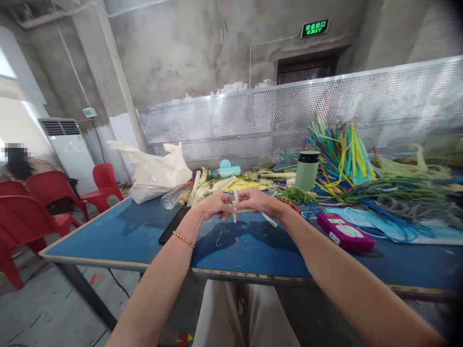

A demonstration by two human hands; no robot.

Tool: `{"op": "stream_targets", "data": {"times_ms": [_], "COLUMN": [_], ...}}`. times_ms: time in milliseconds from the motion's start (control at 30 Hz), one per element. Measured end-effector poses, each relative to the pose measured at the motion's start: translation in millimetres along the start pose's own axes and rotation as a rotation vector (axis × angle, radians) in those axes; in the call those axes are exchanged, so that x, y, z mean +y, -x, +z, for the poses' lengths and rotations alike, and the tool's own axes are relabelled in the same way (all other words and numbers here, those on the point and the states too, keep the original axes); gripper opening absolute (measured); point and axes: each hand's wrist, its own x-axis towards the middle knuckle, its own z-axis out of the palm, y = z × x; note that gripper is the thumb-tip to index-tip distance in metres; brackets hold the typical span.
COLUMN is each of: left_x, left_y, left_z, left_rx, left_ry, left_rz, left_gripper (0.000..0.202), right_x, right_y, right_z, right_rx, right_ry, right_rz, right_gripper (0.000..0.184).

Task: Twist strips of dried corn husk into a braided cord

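Note:
Over the table, both hands meet at a narrow pale strip (235,197) that looks like corn husk. My left hand (217,206), closed in a pinch, grips it from the left. From the right, my right hand (256,199) pinches the same strip, its fingertips almost touching the left ones. A pale flat end (269,220) sticks out below my right hand; whether it belongs to the same strip I cannot tell. Just beyond the hands lie pale corn husks (200,189) and a yellow sheet (249,184). Small thread-like scraps are scattered on the blue tabletop below.
A black flat device (172,226), a clear bottle (172,198) and a white plastic bag (159,173) are at left. To the right are a green tumbler (307,171), a purple box (345,233), colourful strips (350,154) and green cords. Red chairs (54,188) and a seated person are farther left.

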Motion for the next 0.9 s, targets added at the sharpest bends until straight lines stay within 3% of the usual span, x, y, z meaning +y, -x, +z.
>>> {"op": "stream_targets", "data": {"times_ms": [167,500,900], "left_x": [4.8,-3.1,-6.9], "left_y": [2.0,-7.0,-7.6], "left_z": [0.0,-1.7,-4.3], "left_rx": [0.045,0.261,0.254], "left_ry": [0.126,0.123,0.110], "left_rz": [0.069,0.104,0.043], "left_gripper": [0.040,0.043,0.047], "right_x": [2.9,6.9,13.8], "right_y": [-2.6,-8.1,-8.6], "right_z": [1.1,4.6,1.0], "right_rx": [0.089,0.167,0.134], "right_ry": [-0.142,-0.243,-0.041], "right_rz": [0.022,0.034,-0.024], "right_gripper": [0.028,0.027,0.032]}}
